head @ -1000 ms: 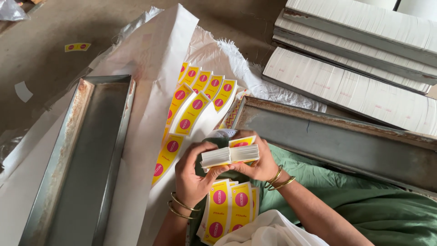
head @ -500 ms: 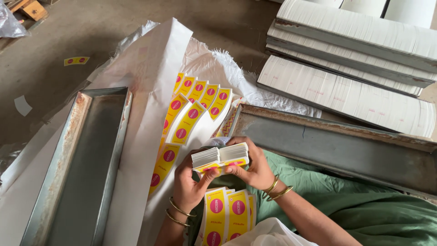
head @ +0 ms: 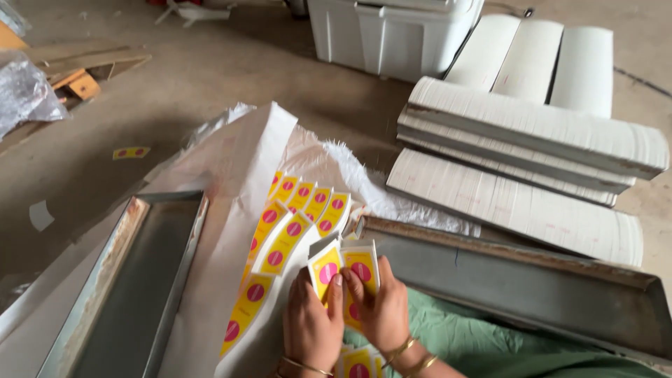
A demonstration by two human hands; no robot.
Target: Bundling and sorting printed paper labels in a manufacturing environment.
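While both hands meet low in the middle of the head view, they hold a small stack of yellow labels [head: 344,269], each label with a pink dot on it. The left hand [head: 313,325] is closed around the lower left of the stack, its thumb pressed on the front label. The right hand [head: 381,308] clasps the right side of the stack, fingers curled over the face of the label there. Thin bangles ring both wrists. The stack stands upright, lifted just above the person's green garment [head: 483,343].

Just left of the hands, strips of the same yellow labels [head: 283,238] lie fanned across a white woven sack [head: 231,182] spread on the floor. More labels [head: 357,364] show at the lower edge between the wrists. A long metal tray [head: 133,294] lies to the left, partly on the sack, and a second metal tray [head: 532,287] runs to the right, just beyond the right hand. Behind that one, thick stacks of white paper sheets [head: 532,147] are piled on one another. A white plastic crate [head: 392,31] stands at the top, well apart from the hands. One loose label [head: 131,152] lies alone on the bare concrete floor [head: 210,77] to the far left, near scraps of wood [head: 80,80] and crumpled clear plastic [head: 24,94].
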